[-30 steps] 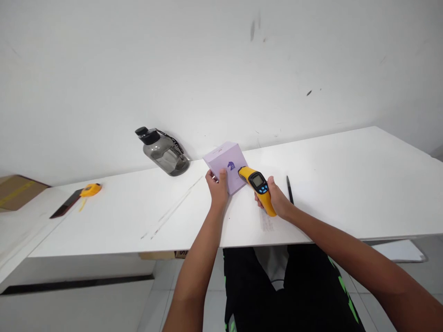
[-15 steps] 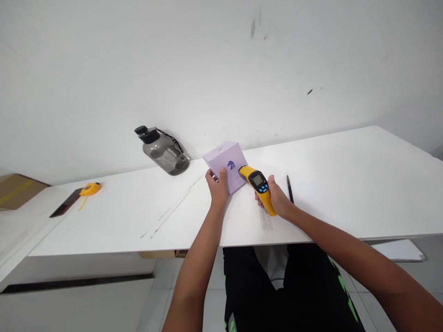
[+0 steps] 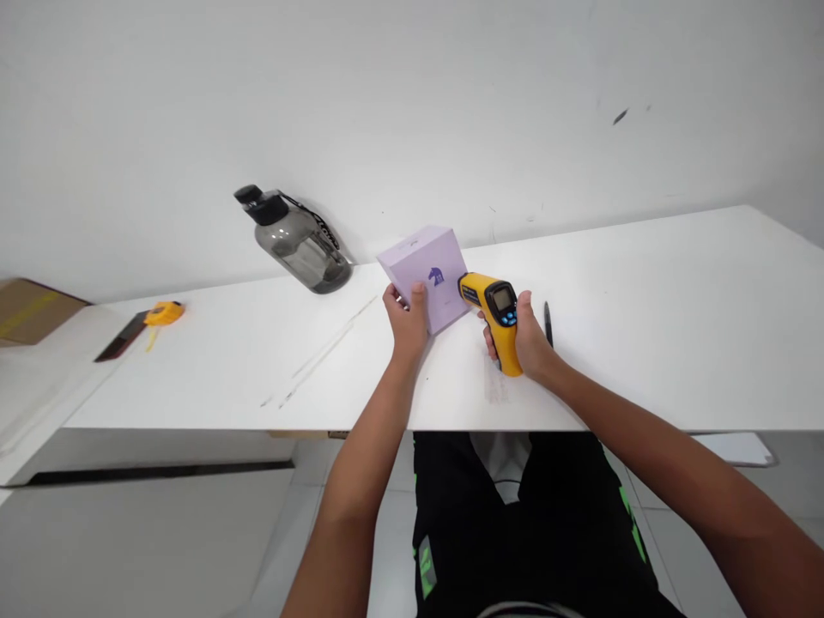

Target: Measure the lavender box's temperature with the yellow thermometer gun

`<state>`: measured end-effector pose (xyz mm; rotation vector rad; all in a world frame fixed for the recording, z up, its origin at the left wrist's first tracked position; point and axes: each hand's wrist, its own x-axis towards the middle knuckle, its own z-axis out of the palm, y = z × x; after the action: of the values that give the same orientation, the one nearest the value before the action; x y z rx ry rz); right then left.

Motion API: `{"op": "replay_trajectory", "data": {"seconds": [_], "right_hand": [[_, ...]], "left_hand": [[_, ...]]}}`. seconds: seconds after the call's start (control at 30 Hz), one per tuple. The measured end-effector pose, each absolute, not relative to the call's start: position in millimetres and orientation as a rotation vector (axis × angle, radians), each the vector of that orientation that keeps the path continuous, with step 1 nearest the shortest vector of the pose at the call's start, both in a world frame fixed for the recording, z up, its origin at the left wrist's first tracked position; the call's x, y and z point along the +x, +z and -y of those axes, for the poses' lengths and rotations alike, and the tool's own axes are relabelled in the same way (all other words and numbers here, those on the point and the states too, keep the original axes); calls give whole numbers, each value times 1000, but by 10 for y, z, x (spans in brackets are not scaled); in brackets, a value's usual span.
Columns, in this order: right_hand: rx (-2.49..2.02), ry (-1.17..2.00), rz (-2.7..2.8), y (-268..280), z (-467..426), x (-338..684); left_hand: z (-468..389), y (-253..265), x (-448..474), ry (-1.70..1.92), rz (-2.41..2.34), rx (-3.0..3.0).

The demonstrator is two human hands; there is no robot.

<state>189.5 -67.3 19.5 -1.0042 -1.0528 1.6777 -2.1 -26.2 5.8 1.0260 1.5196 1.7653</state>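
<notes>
Work surface: white tabletop [image 3: 663,318], back edge along the wall, front edge toward the person.
Box: lilac cardboard box with a purple horse-head emblem [image 3: 444,305], in the rear half of the tabletop, near the middle of the back edge. Whether its base bears on the tabletop cannot be told.
Box relative to fingers: left side gripped by the left hand [image 3: 408,324]; thumb flat on the emblem face, below and left of the emblem; other fingers around the left side, partly hidden.
Left-hand opening: fingers parted by the box, closed on it.
Box orientation: tilted; emblem face toward the person, narrow upper face toward the back edge. Emblem face nearly square; no long axis stands out.
Thermometer: yellow-and-black pistol-shaped plastic infrared thermometer [image 3: 500,323], right of the box, above the tabletop.
Thermometer relative to fingers: handle inside the right hand [image 3: 534,342]; thumb along its right side, fingertips showing at its left.
Right-hand opening: curled around the handle, firmly closed.
Thermometer direction: nose to the left, at the right side of the emblem face; contact cannot be told. Long axis diagonal, handle base toward the front edge.
Pen: slim black pen [image 3: 548,322], just right of the right hand, partly hidden.
Bottle: translucent grey bottle with black cap [image 3: 302,251], by the back edge, left of the box.
Tape measure: yellow tape measure [image 3: 166,313], near the tabletop's left end.
</notes>
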Motion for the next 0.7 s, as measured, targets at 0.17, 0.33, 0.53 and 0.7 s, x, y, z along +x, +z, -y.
{"op": "replay_trajectory", "data": {"seconds": [0.17,0.33,0.53,0.7], "right_hand": [[-1015,1687,1037,237,678,1894],[-1021,1673,1076,224,674,1884],[-1109,1637,1155,249,675,1866],[-1118,1606,1207,260,696,1861]], "left_hand": [[263,54,-12,1776,-1460,1144],[231,40,-39,1783,-1449,1124],[177,-3,-84,1778,-1399,1083],[200,13,-85,1767,-1403,1091]]}}
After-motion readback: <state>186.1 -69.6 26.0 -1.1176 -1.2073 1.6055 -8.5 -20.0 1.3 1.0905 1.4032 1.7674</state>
